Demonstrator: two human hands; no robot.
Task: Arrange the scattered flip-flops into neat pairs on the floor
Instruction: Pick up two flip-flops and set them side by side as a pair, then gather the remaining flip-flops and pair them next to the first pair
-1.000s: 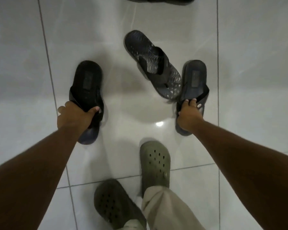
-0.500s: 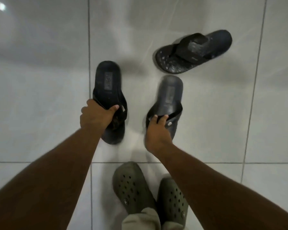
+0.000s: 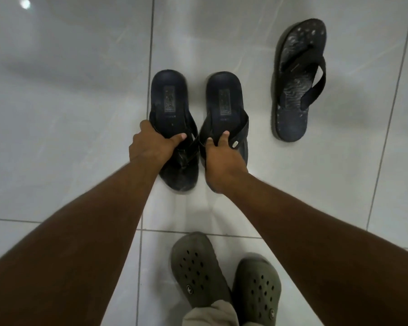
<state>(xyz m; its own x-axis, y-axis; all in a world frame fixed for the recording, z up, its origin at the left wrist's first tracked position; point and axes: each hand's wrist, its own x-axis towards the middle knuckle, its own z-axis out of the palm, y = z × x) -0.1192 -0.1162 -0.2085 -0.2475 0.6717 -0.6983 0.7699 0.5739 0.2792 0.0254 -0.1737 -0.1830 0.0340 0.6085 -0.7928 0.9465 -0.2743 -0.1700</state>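
Observation:
Two matching dark flip-flops lie side by side on the white tiled floor, heels pointing away from me. My left hand (image 3: pixel 151 143) grips the strap of the left flip-flop (image 3: pixel 169 107). My right hand (image 3: pixel 222 161) holds the strap of the right flip-flop (image 3: pixel 224 102) and hides its toe end. A narrow gap separates the two. A third dark flip-flop (image 3: pixel 297 83), with a patterned, speckled footbed, lies alone to the right, roughly parallel to the pair.
My own feet in olive green clogs (image 3: pixel 198 267) stand close together at the bottom centre. Grey grout lines (image 3: pixel 151 43) cross the glossy white tiles, and bare floor stretches to the left and far side.
Both hands have brought the two matching flip-flops closer together until they lie parallel. The view has turned, so the patterned flip-flop now sits at the right, lengthwise.

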